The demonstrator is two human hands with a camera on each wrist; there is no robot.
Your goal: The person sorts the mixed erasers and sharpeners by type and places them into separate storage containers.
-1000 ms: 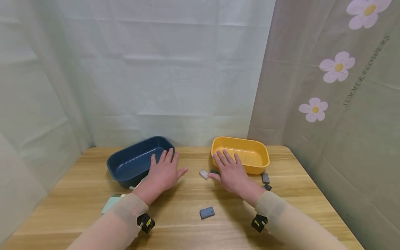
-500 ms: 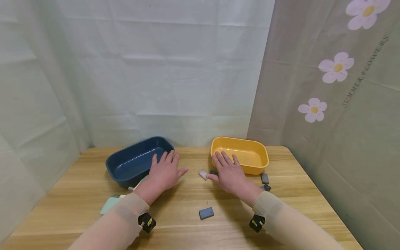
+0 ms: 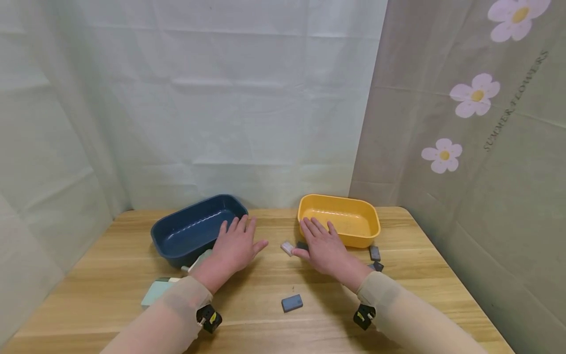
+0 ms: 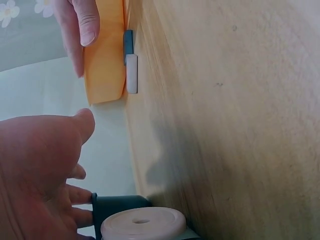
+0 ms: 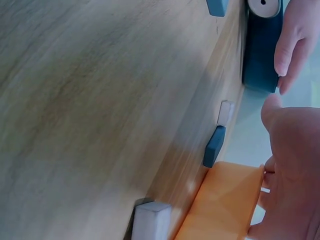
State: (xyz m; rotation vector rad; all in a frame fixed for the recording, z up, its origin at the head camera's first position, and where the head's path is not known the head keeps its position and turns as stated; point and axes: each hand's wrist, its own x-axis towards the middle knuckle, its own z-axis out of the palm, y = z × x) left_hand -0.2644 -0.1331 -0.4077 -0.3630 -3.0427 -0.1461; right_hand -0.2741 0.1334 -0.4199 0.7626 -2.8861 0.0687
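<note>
My left hand (image 3: 234, 248) is held over the near right end of a dark blue tub (image 3: 187, 233), fingers straight and thumb out, holding nothing. My right hand (image 3: 325, 250) is in a like pose at the near left side of a yellow tub (image 3: 349, 219); its fingertips overlap the rim in the head view. Below its thumb lie a whitish block (image 3: 287, 248) and a dark block (image 3: 302, 245), partly covered by the hand. Beneath my left wrist, a pale round-ended thing with a small hole (image 4: 144, 222) stands by the blue tub.
A blue-grey block (image 3: 292, 303) lies alone at the front middle of the wooden table (image 3: 252, 314). More small blocks (image 3: 375, 253) lie right of the yellow tub. A mint-green item (image 3: 155, 293) is partly hidden by my left forearm. Pale curtains (image 3: 247, 108) stand behind.
Both hands have drawn back very slightly, fingers still straight. The tubs and blocks have stayed in place.
</note>
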